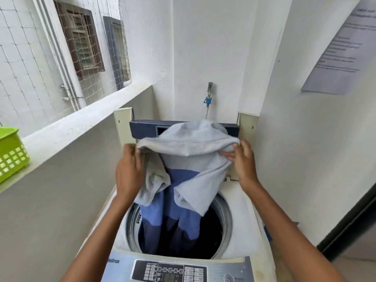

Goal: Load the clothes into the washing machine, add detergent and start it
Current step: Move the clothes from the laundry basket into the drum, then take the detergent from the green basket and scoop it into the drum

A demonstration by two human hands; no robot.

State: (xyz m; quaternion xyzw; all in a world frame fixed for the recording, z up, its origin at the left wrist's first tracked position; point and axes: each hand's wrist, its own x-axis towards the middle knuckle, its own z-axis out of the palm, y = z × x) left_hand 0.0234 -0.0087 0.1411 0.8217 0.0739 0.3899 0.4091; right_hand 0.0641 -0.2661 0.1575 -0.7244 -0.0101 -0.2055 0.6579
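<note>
We are holding a pale blue-grey garment above the open drum of the washing machine, its darker blue lower part hanging down into the opening. The cloth is drooping and folding under its own weight, so we judge it soft, light and limp, not slippery; it will go wherever it is dropped and may snag on the rim if it is not gathered first. The bunched upper edge, where we are gripping it now, looks the best place to hold it.

Our left hand is closing its fingers on the left end of that upper edge, knuckles toward us. Our right hand is pinching the right end, fingers curled into the fabric.

Behind the garment the raised lid is standing upright at the machine's back edge, with a tap on the wall above it. The control panel is running along the front edge, nearest us, untouched. A green basket is sitting on the ledge to the left, well apart from the machine. We are seeing no detergent anywhere.
</note>
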